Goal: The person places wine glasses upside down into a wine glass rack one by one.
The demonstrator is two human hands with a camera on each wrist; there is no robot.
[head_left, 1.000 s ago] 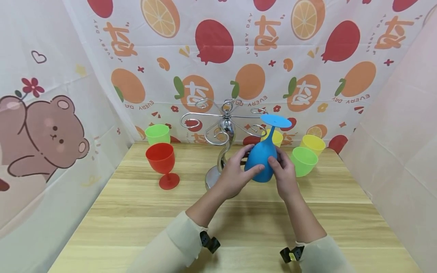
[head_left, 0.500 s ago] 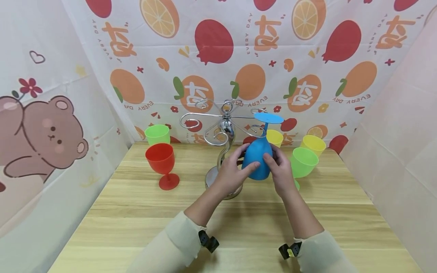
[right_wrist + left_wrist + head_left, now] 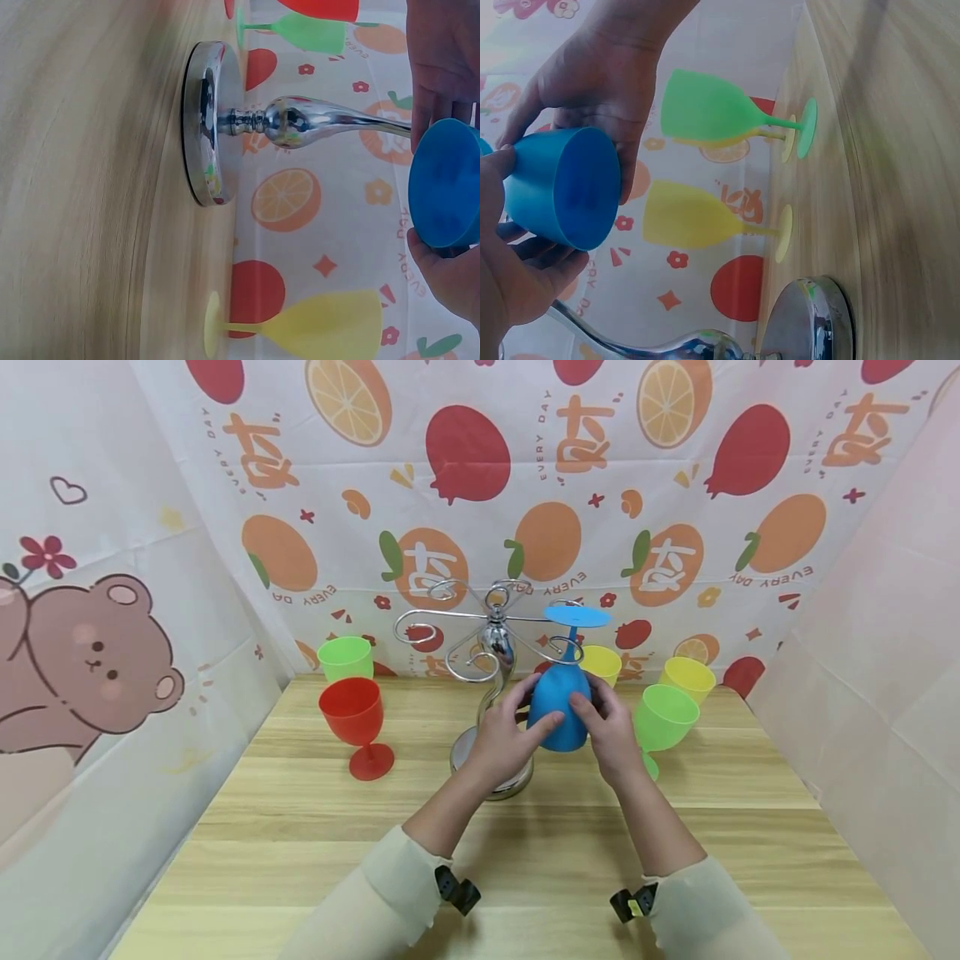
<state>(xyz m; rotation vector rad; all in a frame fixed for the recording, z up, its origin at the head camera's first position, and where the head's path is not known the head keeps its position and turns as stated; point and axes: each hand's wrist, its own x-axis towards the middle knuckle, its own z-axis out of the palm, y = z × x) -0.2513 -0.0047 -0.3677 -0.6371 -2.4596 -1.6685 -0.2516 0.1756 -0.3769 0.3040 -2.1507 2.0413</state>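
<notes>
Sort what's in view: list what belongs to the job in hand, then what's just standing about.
In the job:
left hand and right hand, both holding the goblet
blue goblet, upside down
metal stand, probably, as the goblet is held up by its arms

Standing about, seemingly unused now:
red goblet
two green goblets
two yellow goblets

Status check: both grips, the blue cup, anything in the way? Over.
Left grip and right grip: both on blue cup. Cup upside down, off the table, stem at metal rack; hooked or not, can't tell. Yellow cup behind, not touching.
</notes>
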